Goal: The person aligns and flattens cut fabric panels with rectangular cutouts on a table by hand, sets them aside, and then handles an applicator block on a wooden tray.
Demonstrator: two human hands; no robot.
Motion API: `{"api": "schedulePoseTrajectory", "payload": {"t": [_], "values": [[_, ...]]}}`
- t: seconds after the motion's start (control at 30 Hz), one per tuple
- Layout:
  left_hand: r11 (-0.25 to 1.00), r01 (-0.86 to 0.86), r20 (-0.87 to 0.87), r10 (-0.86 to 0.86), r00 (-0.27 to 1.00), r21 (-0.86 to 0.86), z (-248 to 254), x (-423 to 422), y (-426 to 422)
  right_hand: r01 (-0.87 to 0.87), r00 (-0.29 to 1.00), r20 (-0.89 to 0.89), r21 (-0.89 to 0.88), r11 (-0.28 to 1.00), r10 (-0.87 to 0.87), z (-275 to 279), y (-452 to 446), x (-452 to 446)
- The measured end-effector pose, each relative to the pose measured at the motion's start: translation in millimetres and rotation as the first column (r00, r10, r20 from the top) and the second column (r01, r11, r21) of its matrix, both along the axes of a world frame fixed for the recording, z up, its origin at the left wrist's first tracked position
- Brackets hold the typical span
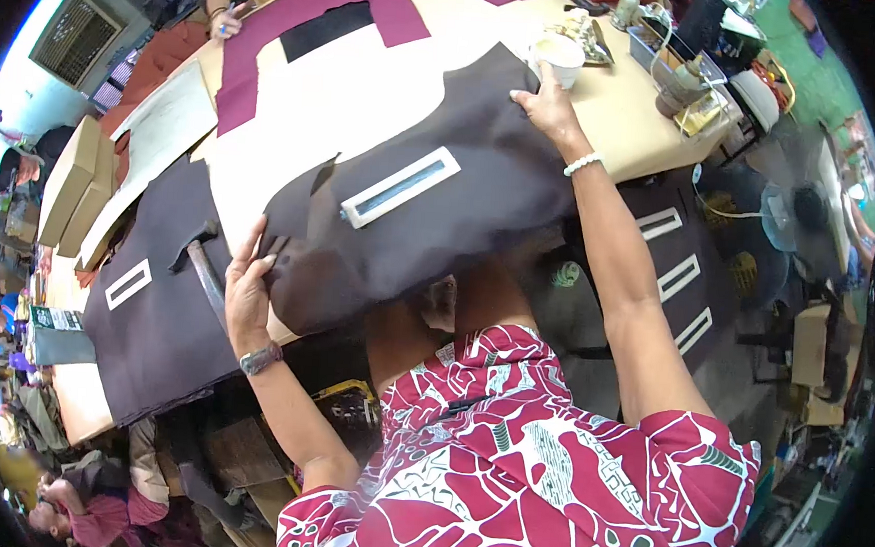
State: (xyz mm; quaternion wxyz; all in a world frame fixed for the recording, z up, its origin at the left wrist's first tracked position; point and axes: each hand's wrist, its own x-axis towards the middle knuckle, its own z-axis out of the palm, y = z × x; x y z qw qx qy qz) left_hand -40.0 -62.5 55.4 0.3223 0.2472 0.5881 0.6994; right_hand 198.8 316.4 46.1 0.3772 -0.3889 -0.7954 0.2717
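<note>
A large dark brown leather-like panel is held up over the near edge of the table. A white-bordered rectangular slot runs across its middle. My left hand grips the panel's left edge, thumb on top. At the upper right corner, my right hand pinches the panel, close to a white cup. Left of my left hand, a hammer lies on a pile of similar dark panels, the top one also with a white-bordered slot.
Maroon pieces and a black piece lie across the cream table. Another person's hand rests at the far left side. Bottles and a tray stand at the right. More slotted dark panels hang below on the right.
</note>
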Motion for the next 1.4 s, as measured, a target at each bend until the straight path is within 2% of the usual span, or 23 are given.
{"api": "schedulePoseTrajectory", "payload": {"t": [0.03,0.13,0.17,0.2,0.23,0.3,0.33,0.37,0.4,0.43,0.47,0.5,0.57,0.63,0.67,0.7,0.77,0.87,0.97,1.03,1.17,1.27,1.4], "values": [[0.999,-0.017,0.022,0.016,1.000,0.032,-1.9,4.4,-4.2,0.015,0.997,-0.075,0.099,0.995,-0.008,4.2,-10.7,9.0],[0.992,-0.117,0.007,0.116,0.993,0.046,-1.2,17.9,-17.1,0.048,0.986,-0.160,-0.001,0.999,-0.047,20.3,-34.9,47.1],[0.985,-0.147,-0.032,0.145,0.989,-0.086,-6.8,10.3,-27.5,0.059,0.979,-0.196,-0.035,0.998,-0.065,15.9,-38.0,63.1],[0.970,-0.241,-0.126,0.241,0.962,0.011,-23.7,7.0,-36.8,0.083,0.961,-0.268,0.055,0.995,-0.066,-5.6,-30.5,78.3],[0.980,-0.070,-0.254,0.117,0.960,0.185,-37.7,-1.7,-52.0,0.100,0.965,-0.244,0.009,0.995,-0.095,-9.7,-37.7,100.5],[0.995,-0.102,-0.362,0.095,0.927,0.001,-14.6,29.1,-41.4,0.116,0.968,-0.216,-0.054,0.992,-0.125,-2.5,-57.4,143.7],[0.999,0.045,-0.213,-0.046,0.976,-0.013,-0.8,46.8,-29.2,0.191,0.975,-0.119,0.016,0.981,-0.188,-13.3,-55.9,175.8],[0.983,0.185,-0.062,-0.185,0.981,-0.003,8.4,70.0,-15.1,0.171,0.965,-0.192,-0.048,0.984,-0.177,-11.7,-66.5,205.6],[0.984,0.178,0.046,-0.178,0.983,-0.004,8.0,100.0,-1.6,0.161,0.969,-0.171,-0.113,0.980,-0.179,-16.4,-72.9,243.2],[0.966,0.201,0.073,-0.191,0.979,-0.163,2.1,123.7,4.0,0.180,0.968,-0.140,-0.202,0.963,-0.210,-20.8,-82.2,282.3],[0.913,0.364,-0.029,-0.375,0.927,-0.183,-12.3,143.4,17.9,0.341,0.935,0.150,-0.122,0.932,-0.322,-18.6,-91.1,322.6],[0.708,0.676,-0.027,-0.695,0.719,-0.204,1.0,167.4,49.5,0.463,0.853,0.320,-0.102,0.881,-0.411,-14.5,-107.7,354.7],[0.547,0.813,-0.043,-0.834,0.551,-0.200,-34.5,209.2,69.6,0.581,0.785,0.407,-0.223,0.783,-0.467,-21.3,-129.0,436.5],[0.437,0.876,-0.112,-0.899,0.422,-0.203,-60.4,243.1,82.5,0.720,0.578,0.680,-0.164,0.675,-0.451,0.4,-149.2,498.2],[0.465,0.870,-0.082,-0.885,0.458,-0.162,-62.3,262.4,84.0,0.726,0.639,0.586,-0.248,0.641,-0.498,-9.8,-151.6,549.4],[0.474,0.874,-0.302,-0.853,0.426,-0.109,-53.8,276.1,92.9,0.769,0.585,0.614,-0.212,0.604,-0.530,0.5,-155.1,565.3],[0.559,0.819,-0.487,-0.755,0.439,-0.127,-83.2,300.0,92.4,0.809,0.519,0.608,-0.124,0.574,-0.601,-3.1,-149.2,580.5],[0.610,0.769,-0.492,-0.737,0.463,-0.191,-103.6,318.3,103.9,0.704,0.525,0.582,0.114,0.701,-0.621,-33.2,-116.1,561.1],[0.665,0.675,-0.498,-0.724,0.478,-0.320,-124.6,318.6,108.2,0.806,0.452,0.554,0.082,0.586,-0.699,-62.6,-74.6,506.8],[0.688,0.609,-0.432,-0.723,0.538,-0.393,-134.3,318.6,113.5,0.759,0.487,0.528,0.138,0.636,-0.696,-84.3,-45.2,484.3],[0.824,0.474,-0.576,-0.560,0.596,-0.311,-158.0,324.4,133.0,0.761,0.525,0.459,0.123,0.637,-0.717,-110.2,24.2,442.2],[0.876,0.407,-0.579,-0.478,0.661,-0.259,-164.8,330.4,154.1,0.671,0.575,0.333,0.331,0.663,-0.748,-134.1,66.6,424.6],[0.858,0.413,-0.483,-0.513,0.709,-0.306,-166.4,325.3,160.5,0.664,0.530,0.378,0.372,0.649,-0.759,-151.7,91.5,414.1]]}}
